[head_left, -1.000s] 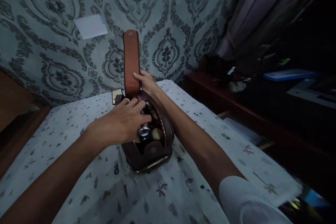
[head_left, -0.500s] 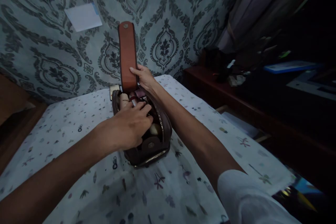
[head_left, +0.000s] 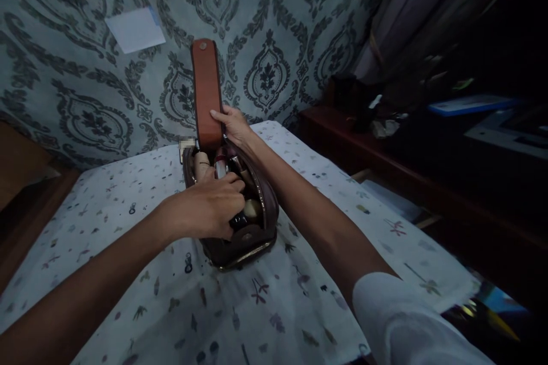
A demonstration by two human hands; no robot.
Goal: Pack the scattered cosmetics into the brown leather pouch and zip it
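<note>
A dark brown zippered pouch (head_left: pixel 269 199) sits unzipped on the cloth, several cosmetic-like items packed inside. From its far end rises a tan strap (head_left: pixel 206 88) with a metal snap. My right hand (head_left: pixel 235 124) grips the strap low down, thumb across its front, other fingers mostly hidden behind. My left hand (head_left: pixel 208 202) reaches into the pouch with bent fingers; what they hold, if anything, is hidden. Around it lie a beige tube (head_left: pixel 201 165), a tube with a dark red cap (head_left: pixel 221 167) and a rounded pale item (head_left: pixel 252 209). A pale tag (head_left: pixel 186 149) hangs at the far left.
The pouch stands on a white patterned cloth (head_left: pixel 299 308). Behind is a patterned wall (head_left: pixel 265 23) with a white paper (head_left: pixel 136 31). At right, a dark reddish wooden desk (head_left: pixel 325 131) carries clutter, with a partly open drawer (head_left: pixel 391 199). A brown box-like shape (head_left: pixel 19 162) is at left.
My left hand has shifted slightly, its fingers curling more and sitting lower in the pouch. More of the red-capped tube and a dark glossy item shows. The right hand keeps its grip.
</note>
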